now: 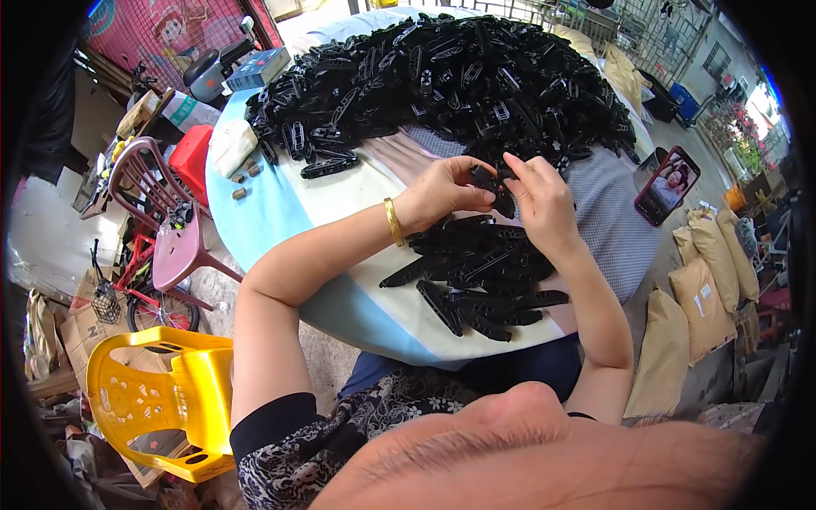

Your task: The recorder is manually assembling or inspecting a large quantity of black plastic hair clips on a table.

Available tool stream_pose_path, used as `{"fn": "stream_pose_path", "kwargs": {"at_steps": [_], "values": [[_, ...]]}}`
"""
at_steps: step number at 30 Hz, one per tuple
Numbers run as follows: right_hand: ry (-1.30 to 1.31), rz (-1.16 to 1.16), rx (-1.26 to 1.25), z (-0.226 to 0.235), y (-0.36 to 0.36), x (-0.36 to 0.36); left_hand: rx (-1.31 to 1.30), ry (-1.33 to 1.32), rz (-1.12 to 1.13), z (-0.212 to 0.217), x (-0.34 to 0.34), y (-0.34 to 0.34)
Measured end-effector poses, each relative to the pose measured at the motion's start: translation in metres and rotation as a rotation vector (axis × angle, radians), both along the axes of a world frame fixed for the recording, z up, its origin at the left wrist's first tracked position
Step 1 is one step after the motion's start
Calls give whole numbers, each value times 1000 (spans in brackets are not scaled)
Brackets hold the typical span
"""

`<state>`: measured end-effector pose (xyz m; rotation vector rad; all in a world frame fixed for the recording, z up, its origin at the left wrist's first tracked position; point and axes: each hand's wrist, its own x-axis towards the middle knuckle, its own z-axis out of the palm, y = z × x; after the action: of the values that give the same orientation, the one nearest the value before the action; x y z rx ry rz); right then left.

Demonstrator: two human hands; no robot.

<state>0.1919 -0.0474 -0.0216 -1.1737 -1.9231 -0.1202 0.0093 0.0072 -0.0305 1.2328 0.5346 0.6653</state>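
Note:
Over the round table, my left hand [446, 195], with a gold bangle at the wrist, pinches a black plastic part [486, 180] between thumb and fingers. My right hand [546, 204] meets it from the other side, its thumb and fingertips closed on the same part. The fingers cover much of the part, so its exact kind is hidden. Below the hands lies a smaller pile of long, narrow black plastic pieces [484, 263], near the table's front edge. Beyond them a large heap of similar black pieces [459, 76] spreads across the far half of the table.
The table [340, 280] carries a patterned cloth. A phone [668, 185] showing a person stands at the right. At the left are a white bag [231, 146], small brown pieces [239, 194] and a blue box [257, 68]. Chairs [161, 399] flank the left; sacks [702, 308] the right.

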Motion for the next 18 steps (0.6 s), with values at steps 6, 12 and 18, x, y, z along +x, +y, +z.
{"fn": "stream_pose_path", "kwargs": {"at_steps": [6,12,18], "values": [[-126,-49,55,-3,-5,-6,-26,-17,40,-6,-1,3],[-60,26,105,2,-1,2,-228,-175,7,5,0,7],[-317,97,298,7,-4,-3,-170,62,-160,7,-10,15]]}}
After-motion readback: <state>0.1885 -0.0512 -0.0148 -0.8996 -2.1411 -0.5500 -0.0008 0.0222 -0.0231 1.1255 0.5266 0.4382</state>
